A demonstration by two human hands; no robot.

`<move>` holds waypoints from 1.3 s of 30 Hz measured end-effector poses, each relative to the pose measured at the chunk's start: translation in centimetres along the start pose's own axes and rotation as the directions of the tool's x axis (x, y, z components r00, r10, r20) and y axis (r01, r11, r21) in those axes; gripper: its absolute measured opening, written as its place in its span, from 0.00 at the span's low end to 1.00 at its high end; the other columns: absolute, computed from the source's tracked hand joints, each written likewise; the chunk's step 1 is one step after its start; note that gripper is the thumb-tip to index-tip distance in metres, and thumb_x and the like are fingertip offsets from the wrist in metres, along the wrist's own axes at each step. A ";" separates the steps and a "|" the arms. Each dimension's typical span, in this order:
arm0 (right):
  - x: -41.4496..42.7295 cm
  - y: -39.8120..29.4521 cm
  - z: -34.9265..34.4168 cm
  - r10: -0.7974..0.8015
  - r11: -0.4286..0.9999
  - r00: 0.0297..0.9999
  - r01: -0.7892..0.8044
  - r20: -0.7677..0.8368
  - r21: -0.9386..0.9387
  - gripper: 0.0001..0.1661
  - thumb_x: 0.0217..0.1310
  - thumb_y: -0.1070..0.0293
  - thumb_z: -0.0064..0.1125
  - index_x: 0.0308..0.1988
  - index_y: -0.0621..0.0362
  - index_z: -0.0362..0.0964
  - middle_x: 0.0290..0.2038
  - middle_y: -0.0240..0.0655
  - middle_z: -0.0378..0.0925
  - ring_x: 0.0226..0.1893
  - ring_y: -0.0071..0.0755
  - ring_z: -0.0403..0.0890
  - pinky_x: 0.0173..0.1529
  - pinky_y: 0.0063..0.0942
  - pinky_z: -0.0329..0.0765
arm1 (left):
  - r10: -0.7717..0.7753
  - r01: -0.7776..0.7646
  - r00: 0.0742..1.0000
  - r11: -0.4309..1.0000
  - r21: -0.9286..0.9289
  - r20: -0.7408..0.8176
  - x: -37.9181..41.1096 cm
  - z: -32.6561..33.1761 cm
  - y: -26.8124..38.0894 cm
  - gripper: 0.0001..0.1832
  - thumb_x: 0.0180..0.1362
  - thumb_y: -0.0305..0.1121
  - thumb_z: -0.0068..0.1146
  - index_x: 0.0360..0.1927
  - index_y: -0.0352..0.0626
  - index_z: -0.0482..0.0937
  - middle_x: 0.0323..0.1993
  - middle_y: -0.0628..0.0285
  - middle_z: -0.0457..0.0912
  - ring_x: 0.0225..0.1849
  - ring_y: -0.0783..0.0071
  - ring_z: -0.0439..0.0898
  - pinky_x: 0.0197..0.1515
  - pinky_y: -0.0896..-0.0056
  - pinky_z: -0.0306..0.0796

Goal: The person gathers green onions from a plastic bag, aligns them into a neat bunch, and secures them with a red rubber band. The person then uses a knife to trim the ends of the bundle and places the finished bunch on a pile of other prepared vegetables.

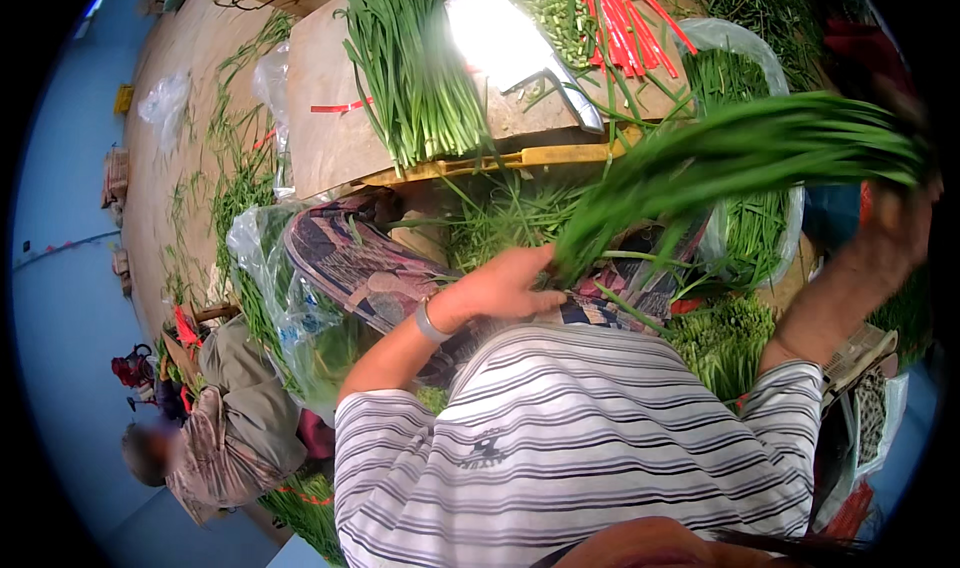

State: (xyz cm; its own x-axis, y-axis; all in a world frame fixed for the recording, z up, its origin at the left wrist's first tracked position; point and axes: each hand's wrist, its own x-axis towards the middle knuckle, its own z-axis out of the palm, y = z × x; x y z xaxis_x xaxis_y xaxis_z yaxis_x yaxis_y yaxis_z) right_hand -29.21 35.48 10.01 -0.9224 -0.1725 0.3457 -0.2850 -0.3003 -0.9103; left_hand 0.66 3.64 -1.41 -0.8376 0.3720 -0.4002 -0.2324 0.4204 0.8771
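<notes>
My right hand (896, 185), blurred at the right, grips one end of a bunch of long green chives (750, 155). The bunch stretches leftward over my lap, its loose ends hanging down. My left hand (517, 279) is beside those loose ends, thumb and fingers apart; leaves partly hide the fingertips. A second pile of chives (420, 73) lies on the wooden board (326, 140) in front of me. Right of it rests a cleaver (510, 43) with a metal handle, its blade glaring. Red tie strips (622, 28) lie at the board's far right.
A plastic-lined container of chives (750, 230) stands to the right, with stacked chives (724, 339) by my hip. At my left is a clear plastic bag (285, 298) of greens. Another person (240, 418) sits farther left. Loose leaves litter the floor (180, 118).
</notes>
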 end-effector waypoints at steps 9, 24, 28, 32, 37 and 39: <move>-10.9 1.8 13.0 -0.393 0.643 0.411 0.762 0.823 -0.074 0.10 0.44 0.68 0.56 0.31 0.59 0.73 0.33 0.37 0.75 0.37 0.39 0.79 0.52 0.40 0.77 | 0.471 0.225 0.882 -0.368 -0.902 0.028 8.1 -1.1 8.7 0.39 0.58 0.44 0.61 0.65 0.32 0.58 0.61 0.46 0.67 0.60 0.57 0.71 0.63 0.56 0.66; -16.3 5.7 8.5 0.426 0.895 0.857 -0.352 0.289 -0.276 0.20 0.50 0.74 0.65 0.45 0.62 0.71 0.45 0.35 0.77 0.45 0.25 0.78 0.50 0.27 0.74 | 0.089 0.035 0.992 0.488 -0.872 0.090 8.5 -2.7 3.2 0.36 0.45 0.27 0.67 0.59 0.34 0.65 0.26 0.59 0.75 0.23 0.72 0.75 0.26 0.73 0.70; -15.1 7.1 12.0 0.574 0.783 0.760 -0.618 0.305 0.065 0.26 0.55 0.72 0.62 0.53 0.63 0.64 0.45 0.34 0.75 0.46 0.29 0.76 0.53 0.30 0.73 | 0.007 0.116 0.989 0.589 -0.800 0.148 6.6 -1.9 3.4 0.31 0.44 0.26 0.68 0.54 0.34 0.70 0.28 0.57 0.78 0.23 0.71 0.76 0.27 0.72 0.71; -12.1 8.3 13.9 0.621 0.679 0.706 -0.701 0.339 0.217 0.21 0.58 0.67 0.62 0.51 0.59 0.67 0.40 0.33 0.76 0.40 0.30 0.78 0.44 0.33 0.78 | -0.019 0.147 0.986 0.571 -0.807 0.166 5.7 -1.4 4.2 0.31 0.43 0.22 0.66 0.55 0.34 0.70 0.30 0.56 0.79 0.25 0.71 0.76 0.28 0.74 0.70; -2.6 9.0 11.6 0.700 0.616 0.701 -0.497 -0.136 0.611 0.23 0.63 0.58 0.56 0.53 0.61 0.70 0.52 0.42 0.75 0.50 0.37 0.77 0.52 0.39 0.77 | -0.053 0.026 0.999 0.695 -0.719 -0.015 2.8 -3.0 5.2 0.29 0.42 0.28 0.68 0.49 0.31 0.72 0.25 0.56 0.78 0.25 0.71 0.75 0.28 0.75 0.69; -1.5 12.0 7.0 0.501 0.630 0.864 -0.394 0.038 0.669 0.20 0.64 0.56 0.54 0.54 0.49 0.71 0.39 0.41 0.81 0.39 0.41 0.81 0.50 0.35 0.75 | 0.040 -0.162 0.979 0.750 -0.641 -0.201 2.6 -4.4 4.7 0.21 0.44 0.30 0.68 0.40 0.33 0.73 0.22 0.58 0.75 0.23 0.71 0.74 0.27 0.73 0.68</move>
State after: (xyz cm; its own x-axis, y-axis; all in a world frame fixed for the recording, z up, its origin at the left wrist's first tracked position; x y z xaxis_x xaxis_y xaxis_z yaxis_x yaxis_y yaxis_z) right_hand -29.45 25.57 0.22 -0.9303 -0.3353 -0.1488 0.3590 -0.7490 -0.5569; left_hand -4.82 2.92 2.90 -0.9285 0.2145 -0.3031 -0.3553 -0.2760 0.8931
